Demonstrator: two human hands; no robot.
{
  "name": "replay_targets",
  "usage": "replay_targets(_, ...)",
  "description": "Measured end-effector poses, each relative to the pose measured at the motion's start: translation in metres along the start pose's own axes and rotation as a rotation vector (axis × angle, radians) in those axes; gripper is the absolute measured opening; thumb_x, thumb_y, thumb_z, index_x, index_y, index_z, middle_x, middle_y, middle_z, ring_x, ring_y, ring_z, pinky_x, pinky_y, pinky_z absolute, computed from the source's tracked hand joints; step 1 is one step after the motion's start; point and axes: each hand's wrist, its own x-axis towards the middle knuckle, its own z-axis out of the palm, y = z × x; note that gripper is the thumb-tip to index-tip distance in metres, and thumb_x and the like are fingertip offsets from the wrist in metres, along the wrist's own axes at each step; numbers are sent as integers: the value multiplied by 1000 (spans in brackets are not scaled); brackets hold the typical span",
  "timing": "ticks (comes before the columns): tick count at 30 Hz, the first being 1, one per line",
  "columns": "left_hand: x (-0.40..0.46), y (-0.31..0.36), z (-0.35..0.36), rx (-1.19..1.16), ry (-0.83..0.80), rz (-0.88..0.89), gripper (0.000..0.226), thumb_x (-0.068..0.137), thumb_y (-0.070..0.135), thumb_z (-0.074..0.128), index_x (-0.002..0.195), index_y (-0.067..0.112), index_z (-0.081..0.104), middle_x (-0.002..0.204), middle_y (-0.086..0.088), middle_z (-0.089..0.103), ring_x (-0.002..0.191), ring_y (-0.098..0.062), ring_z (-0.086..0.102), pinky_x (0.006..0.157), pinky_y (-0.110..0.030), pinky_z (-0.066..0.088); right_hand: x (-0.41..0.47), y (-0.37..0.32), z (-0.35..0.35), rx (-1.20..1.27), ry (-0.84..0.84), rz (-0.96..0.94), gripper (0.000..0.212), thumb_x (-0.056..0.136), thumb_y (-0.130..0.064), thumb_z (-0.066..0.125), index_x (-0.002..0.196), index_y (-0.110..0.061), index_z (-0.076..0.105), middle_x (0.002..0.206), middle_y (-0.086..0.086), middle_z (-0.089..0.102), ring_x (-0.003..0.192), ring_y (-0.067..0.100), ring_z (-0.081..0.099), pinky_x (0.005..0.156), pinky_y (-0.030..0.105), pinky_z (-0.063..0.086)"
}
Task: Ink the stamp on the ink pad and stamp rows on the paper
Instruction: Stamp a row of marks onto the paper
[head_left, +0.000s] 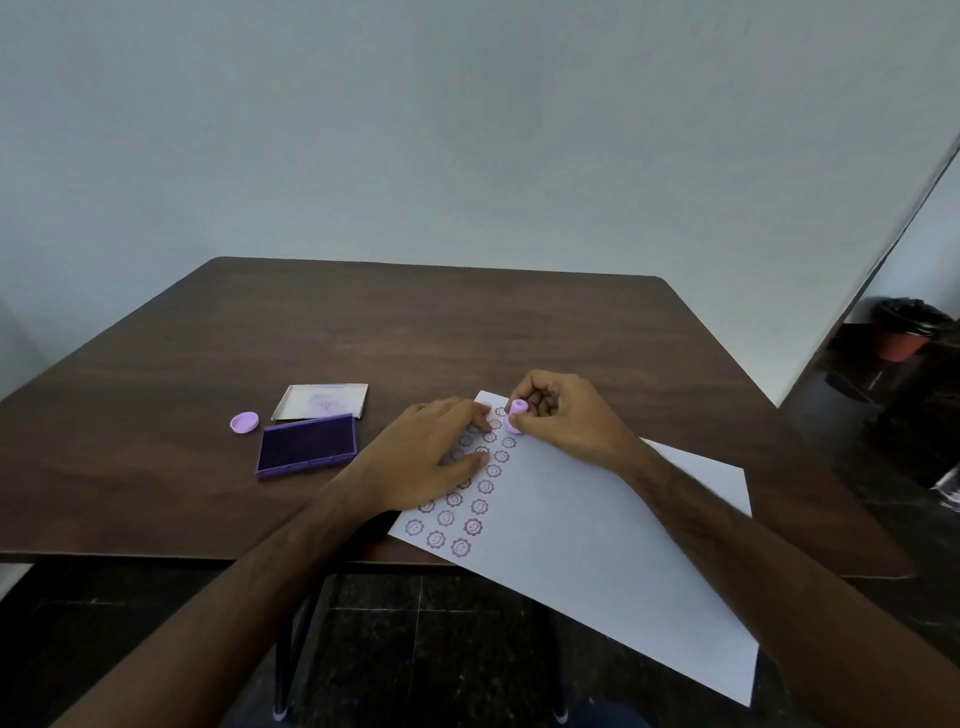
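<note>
The right hand's fingers (535, 410) are clenched around a small pink stamp (515, 417), pressed near the far corner of the white paper (587, 530). The left hand (431, 457) lies flat, fingers spread and released, holding the sheet down over rows of purple flower-face prints (470, 506). Left on the desk (415, 332) sit the open purple ink pad (307, 445), its lid (322, 400) and a pink cap (244, 422).

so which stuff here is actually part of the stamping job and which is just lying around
In use:
stamp, held by the right hand
paper, pinned flat by the left hand
ink pad, open

Lying about:
pad lid
small purple cap
plant pot on the floor, off to the right
</note>
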Motion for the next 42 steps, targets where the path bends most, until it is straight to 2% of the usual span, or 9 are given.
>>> replay_targets(4,0,0,1,1,4,-3,31,94,46,54,122,33,51,141,11,53,128,-4,48,104,-24,29,-1,0,0,-19,-8,-20,6,81,-18,77,84,-18,72,81,8,74,68,15,59,64,36,52)
replay_targets(8,1,-1,3,3,7,-8,29,93,48,53,119,36,50,141,13,52,127,-2,47,103,-23,28,0,1,1,-47,-22,-38,6,82,-18,77,85,-18,72,80,9,74,66,11,56,62,27,48)
replay_targets(12,0,-2,2,3,8,-1,28,93,48,52,117,33,51,143,11,52,128,-3,46,103,-23,28,1,-1,0,-110,-38,-41,5,84,-20,75,85,-19,71,80,5,74,66,8,58,61,25,49)
replay_targets(18,-1,0,1,-7,14,-1,26,94,46,54,114,30,51,142,8,53,128,-6,48,104,-23,29,13,-22,-12,-377,-220,-79,10,86,-24,74,87,-15,69,71,-15,62,64,-1,58,56,10,43)
replay_targets(22,-1,1,1,0,0,-7,25,95,45,54,114,29,51,142,7,54,127,-8,50,104,-23,31,22,-35,-8,-563,-341,-57,11,90,-14,66,84,-10,57,75,-5,58,65,11,51,59,26,40)
replay_targets(25,-1,2,0,4,7,-5,25,95,43,54,114,27,52,140,6,56,124,-9,53,102,-23,33,22,-44,-4,-668,-394,-64,13,92,-8,61,84,-13,52,84,3,60,71,18,51,58,27,39)
replay_targets(30,0,2,-1,5,-11,-23,29,96,43,54,118,25,54,140,5,56,122,-10,54,99,-21,32,24,-54,-5,-725,-437,-21,3,90,-4,60,93,-7,60,93,7,66,79,21,55,69,37,48)
replay_targets(36,0,3,-2,5,-20,-36,32,96,43,54,121,24,54,141,4,55,122,-10,54,99,-21,34,26,-57,-6,-700,-469,4,12,93,-10,62,101,-2,64,102,14,70,93,30,65,85,48,56)
replay_targets(42,0,4,-3,16,-47,-49,35,96,45,54,124,24,53,141,3,56,121,-11,56,100,-22,36,29,-63,-4,-734,-501,38,17,91,-10,62,105,1,64,104,16,70,97,33,66,86,48,57)
